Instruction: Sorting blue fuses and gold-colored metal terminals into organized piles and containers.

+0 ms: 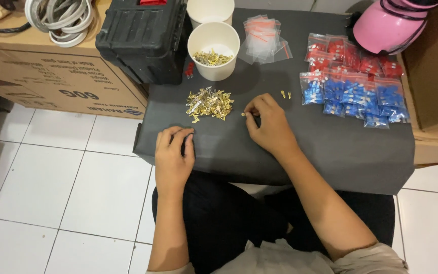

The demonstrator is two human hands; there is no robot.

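On dark mat: your right hand pinches one brass terminal, pile just left of it; your left hand curled, resting empty, nearer you

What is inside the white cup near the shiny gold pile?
The nearer white cup holds a small heap of gold metal pieces. Its wall hides the near part of its floor.

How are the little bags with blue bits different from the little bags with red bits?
The clear plastic bags of blue pieces lie nearer the person, on the grey tabletop's right side; the clear plastic bags of red pieces lie farther back, beside the pink helmet. The blue group spreads wider than the red group. Both are small, see-through and filled, untouched by either hand.
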